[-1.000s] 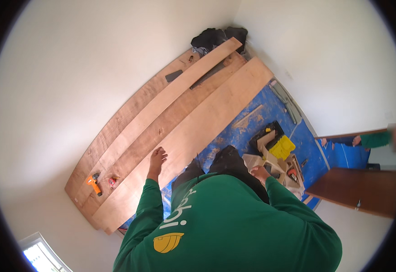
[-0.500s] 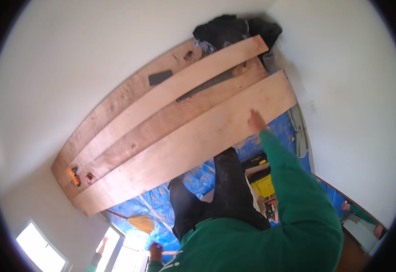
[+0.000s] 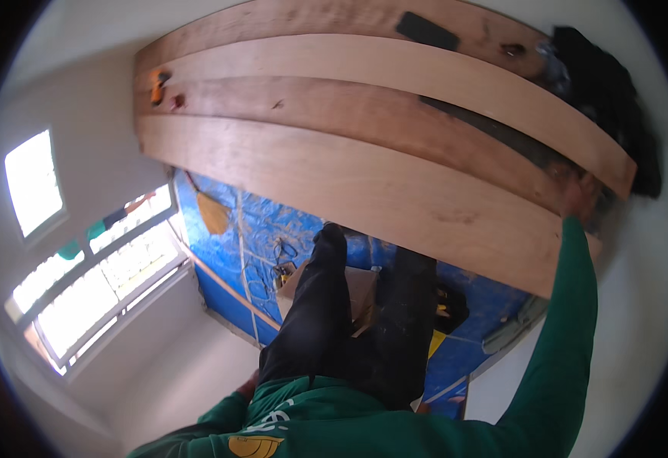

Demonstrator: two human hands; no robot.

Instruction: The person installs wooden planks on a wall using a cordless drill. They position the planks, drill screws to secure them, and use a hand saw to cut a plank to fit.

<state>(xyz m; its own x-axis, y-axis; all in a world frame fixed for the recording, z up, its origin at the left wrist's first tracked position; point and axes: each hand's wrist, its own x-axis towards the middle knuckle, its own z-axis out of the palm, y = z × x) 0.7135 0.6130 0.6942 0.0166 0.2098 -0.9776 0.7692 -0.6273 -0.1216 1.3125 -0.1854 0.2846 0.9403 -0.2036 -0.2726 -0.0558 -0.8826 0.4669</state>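
My right hand (image 3: 578, 195) reaches over the long pale boards at the far right. It is at the handle end of a dark handsaw (image 3: 494, 131), which lies on a lower board and partly under a narrow curved-looking board (image 3: 395, 69). Blur hides whether the fingers are around the handle. In front of the saw runs a wide board (image 3: 334, 172), with my right sleeve crossing its right end. My left hand (image 3: 250, 385) hangs low beside my left thigh, mostly hidden, its fingers out of sight.
An orange power drill (image 3: 158, 88) stands on the boards at left. A dark flat rectangular piece (image 3: 427, 30) and black cloth (image 3: 605, 99) lie farther back. A broom head (image 3: 213, 214), a cardboard box (image 3: 357, 294) and a blue tarp (image 3: 234, 282) are below, with windows at left.
My right hand has moved from above the wide front board to the saw's handle end. The view has turned, bringing the windows into sight. My left hand is now beside my thigh.
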